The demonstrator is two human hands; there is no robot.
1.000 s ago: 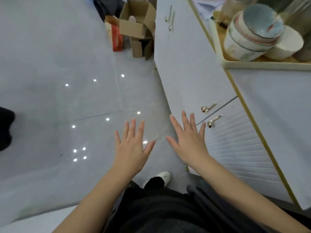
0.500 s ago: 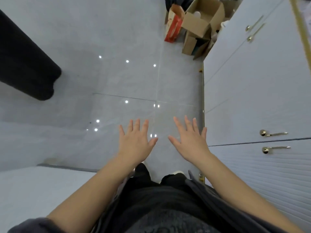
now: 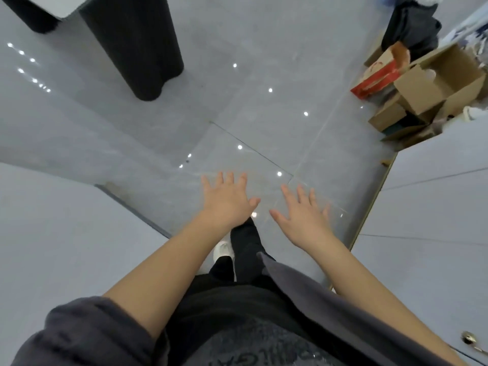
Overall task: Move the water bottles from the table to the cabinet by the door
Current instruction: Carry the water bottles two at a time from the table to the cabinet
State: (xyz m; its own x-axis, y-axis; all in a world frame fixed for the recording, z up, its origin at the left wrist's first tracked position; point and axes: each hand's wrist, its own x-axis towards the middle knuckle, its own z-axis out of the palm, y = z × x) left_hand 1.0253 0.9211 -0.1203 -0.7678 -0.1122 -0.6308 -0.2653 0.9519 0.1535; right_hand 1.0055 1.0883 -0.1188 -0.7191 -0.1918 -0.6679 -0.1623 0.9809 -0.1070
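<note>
Pale grey and smooth, a flat surface that looks like the table (image 3: 52,247) fills the frame at eight o'clock, with nothing visible on the part in view. A black pedestal (image 3: 137,48) stands on the glossy tiled floor (image 3: 264,114) at eleven o'clock. Just below centre, the left hand (image 3: 227,199) is held out over the floor, palm down, fingers straight and spread, holding nothing. Close beside it at its three o'clock, the right hand (image 3: 303,217) is spread the same way and also empty. Cardboard boxes (image 3: 435,83) sit on the floor at two o'clock. The pale cabinet (image 3: 435,207) runs down the edge from three to five o'clock, doors closed, a brass handle (image 3: 472,342) low at five.

No water bottles are in view, so their place on the table cannot be told from here. Judging by the task, such bottles are likely smooth and a little slippery. If full they would be weighty, and thin plastic walls would dent under a hard squeeze. The best hold is probably a full wrap round the body, below the shoulder, not at the cap.
</note>
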